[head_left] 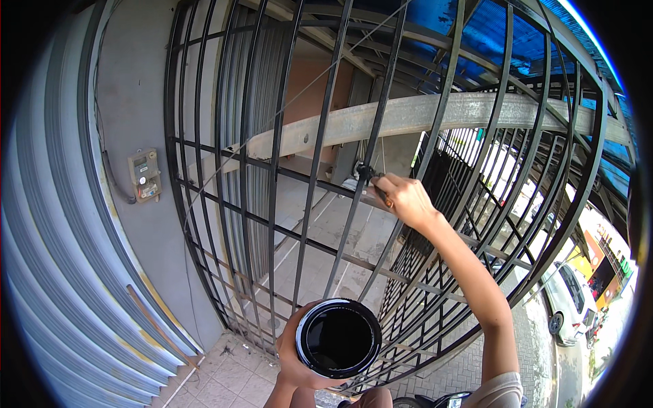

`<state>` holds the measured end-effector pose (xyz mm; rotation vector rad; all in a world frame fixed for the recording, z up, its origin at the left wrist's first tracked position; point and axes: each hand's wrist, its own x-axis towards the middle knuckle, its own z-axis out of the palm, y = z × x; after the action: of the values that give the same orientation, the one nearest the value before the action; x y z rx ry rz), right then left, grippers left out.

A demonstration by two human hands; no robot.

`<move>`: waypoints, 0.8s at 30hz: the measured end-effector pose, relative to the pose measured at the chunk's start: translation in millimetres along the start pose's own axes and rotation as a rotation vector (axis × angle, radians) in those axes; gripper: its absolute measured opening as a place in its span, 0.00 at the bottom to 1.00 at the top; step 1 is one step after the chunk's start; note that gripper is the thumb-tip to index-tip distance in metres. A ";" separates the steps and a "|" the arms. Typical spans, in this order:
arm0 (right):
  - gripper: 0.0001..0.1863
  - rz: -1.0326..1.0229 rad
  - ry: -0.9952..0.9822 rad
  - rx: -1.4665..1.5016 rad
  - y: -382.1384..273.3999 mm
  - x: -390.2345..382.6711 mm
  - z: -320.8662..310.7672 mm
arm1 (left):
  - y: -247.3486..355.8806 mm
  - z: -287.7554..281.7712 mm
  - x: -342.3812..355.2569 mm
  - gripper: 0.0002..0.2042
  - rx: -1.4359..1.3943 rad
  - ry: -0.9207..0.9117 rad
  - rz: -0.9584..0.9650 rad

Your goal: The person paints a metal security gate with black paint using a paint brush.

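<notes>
My left hand (291,355) holds up a round can (375,340) of black paint (337,338) low in the middle of the view. The can's mouth faces me, and black paint coats its rim. My right hand (410,201) stretches forward, its fingers closed round a paintbrush (369,174) whose bristles are dark with paint. The brush head meets an upright bar of the metal grille (352,212), close to a crossbar. Most upper bars look black, while some lower crossbars are greyer. My fingers hide much of the brush handle.
Corrugated metal sheeting (51,224) and a wall with an electricity meter (144,175) stand at left. A pale beam (381,119) runs across behind the grille under a blue roof (435,17). A parked motorcycle (435,400) is below; a white car (570,299) stands at right.
</notes>
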<state>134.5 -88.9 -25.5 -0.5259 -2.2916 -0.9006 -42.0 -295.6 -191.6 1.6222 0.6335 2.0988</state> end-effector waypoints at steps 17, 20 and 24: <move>0.08 0.007 0.099 0.016 -6.9 -20.5 26.8 | -2.2 -5.1 -2.0 0.48 -0.011 -0.038 -0.005; 0.08 -0.051 0.215 -0.157 -14.8 -14.2 24.7 | -5.4 -9.4 -5.9 0.53 0.019 -0.055 -0.044; 0.08 -0.183 -0.054 -0.099 -26.3 -44.0 47.1 | -2.0 -6.7 -1.9 0.49 0.071 0.001 0.049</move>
<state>133.6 -79.4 -94.5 -0.3903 -2.3823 -1.1051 -47.9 -295.7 -195.8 1.6919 0.6819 2.1342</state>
